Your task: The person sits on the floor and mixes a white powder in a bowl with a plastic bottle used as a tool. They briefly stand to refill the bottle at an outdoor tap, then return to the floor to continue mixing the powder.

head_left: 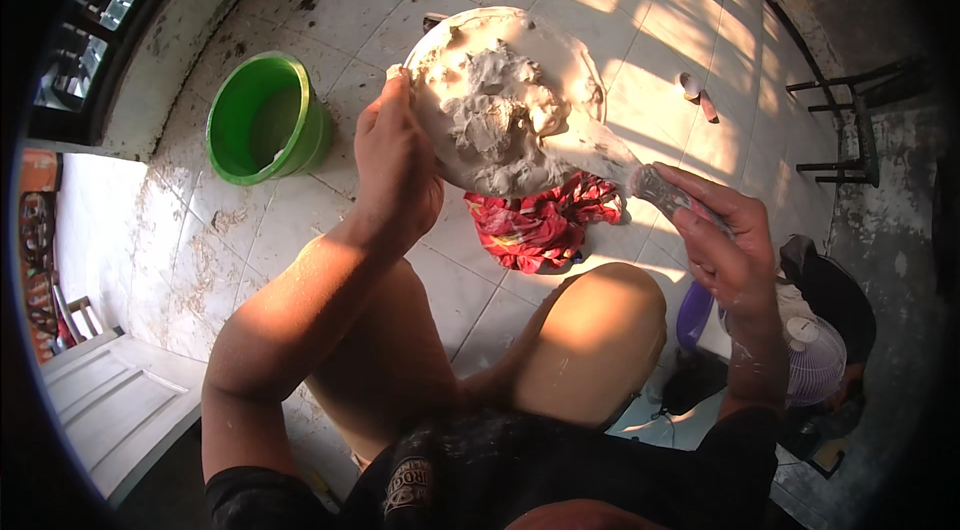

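A round, pale container (597, 65) holds lumpy grey-white paste (490, 120), heaped in the middle and smeared out to the rim. Its left edge is gripped by my left hand (398, 145), fingers closed at the rim. My right hand (735, 245) is wrapped around the handle of a paste-coated putty knife (670, 195). The knife's broad, whitish blade reaches left into the paste at the container's right side, so its tip is hard to make out. Pale smears mark my right fingers. Just below the container, a crumpled red patterned cloth (530, 235) lies on the tiles.
On the left stands a green bucket (225, 120). A small white cup (689, 85) and a reddish piece (709, 108) lie to the right. Farther right are a dark metal rack (850, 135), a fan (815, 360) and a purple object (693, 315). A white panel (120, 400) sits lower left.
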Tool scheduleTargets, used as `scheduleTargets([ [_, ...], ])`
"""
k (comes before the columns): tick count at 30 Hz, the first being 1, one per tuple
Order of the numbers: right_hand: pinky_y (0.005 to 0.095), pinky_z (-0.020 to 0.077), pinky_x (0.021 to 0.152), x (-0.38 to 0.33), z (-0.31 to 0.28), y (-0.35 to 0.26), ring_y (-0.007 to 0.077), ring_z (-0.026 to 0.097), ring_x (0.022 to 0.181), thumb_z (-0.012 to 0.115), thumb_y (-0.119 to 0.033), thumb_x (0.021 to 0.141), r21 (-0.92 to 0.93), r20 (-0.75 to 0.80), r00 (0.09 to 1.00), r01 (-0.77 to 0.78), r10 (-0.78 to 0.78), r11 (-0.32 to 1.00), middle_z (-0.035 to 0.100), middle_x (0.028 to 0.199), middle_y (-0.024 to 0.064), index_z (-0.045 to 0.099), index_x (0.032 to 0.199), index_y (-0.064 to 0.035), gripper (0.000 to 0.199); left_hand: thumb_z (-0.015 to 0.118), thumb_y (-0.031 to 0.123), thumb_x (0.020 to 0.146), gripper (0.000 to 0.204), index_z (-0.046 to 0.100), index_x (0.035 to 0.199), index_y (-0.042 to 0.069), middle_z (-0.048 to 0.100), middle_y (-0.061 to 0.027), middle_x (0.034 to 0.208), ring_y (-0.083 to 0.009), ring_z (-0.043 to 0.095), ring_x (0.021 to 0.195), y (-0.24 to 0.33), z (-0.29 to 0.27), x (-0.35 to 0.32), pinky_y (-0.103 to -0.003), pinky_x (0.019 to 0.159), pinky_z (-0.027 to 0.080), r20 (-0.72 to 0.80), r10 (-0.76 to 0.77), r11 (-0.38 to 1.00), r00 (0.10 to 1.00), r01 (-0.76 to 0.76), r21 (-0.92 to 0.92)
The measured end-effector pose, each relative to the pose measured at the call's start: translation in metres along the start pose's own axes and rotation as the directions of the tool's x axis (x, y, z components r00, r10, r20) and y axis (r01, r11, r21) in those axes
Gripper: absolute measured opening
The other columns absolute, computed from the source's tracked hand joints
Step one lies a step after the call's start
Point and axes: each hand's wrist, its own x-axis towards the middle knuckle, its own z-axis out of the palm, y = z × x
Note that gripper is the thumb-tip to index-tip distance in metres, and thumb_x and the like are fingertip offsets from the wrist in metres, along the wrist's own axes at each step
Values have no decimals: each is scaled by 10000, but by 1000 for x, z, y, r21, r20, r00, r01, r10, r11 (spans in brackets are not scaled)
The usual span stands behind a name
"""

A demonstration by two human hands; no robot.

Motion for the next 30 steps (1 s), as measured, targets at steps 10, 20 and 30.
scheduleTargets([
  [10, 199, 301, 508, 49, 22, 53, 0, 359, 557, 639, -134, 1075, 161, 52, 979, 186, -197, 969, 534, 725, -64, 571, 1525, -28, 467, 469, 306, 1137, 367, 638, 1239, -3, 725, -114, 1149, -194, 730, 1008, 5, -14, 1, -364, 910, 627, 117, 38, 990, 992, -53, 128],
  [20, 349, 577, 785, 36, 36, 7, 212, 687, 884, 658, 59, 933, -747, 140, 810, 464, -570, 475, 677, 994, 111, 606, 1517, -108, 610, 459, 366, 1156, 433, 641, 1227, -21, 726, -122, 1145, -182, 719, 1007, -4, -13, 3, -345, 916, 614, 157, 24, 986, 987, -50, 161],
  [30, 358, 604, 695, 22, 63, 21, 248, 658, 877, 650, -53, 897, -869, 481, 624, 434, -616, -239, 642, 1119, 136, 684, 1444, -121, 552, 446, 334, 1158, 414, 594, 1280, -33, 706, -147, 1189, -219, 731, 1020, -3, -10, 3, -370, 939, 626, 18, 17, 995, 1000, -19, 98],
])
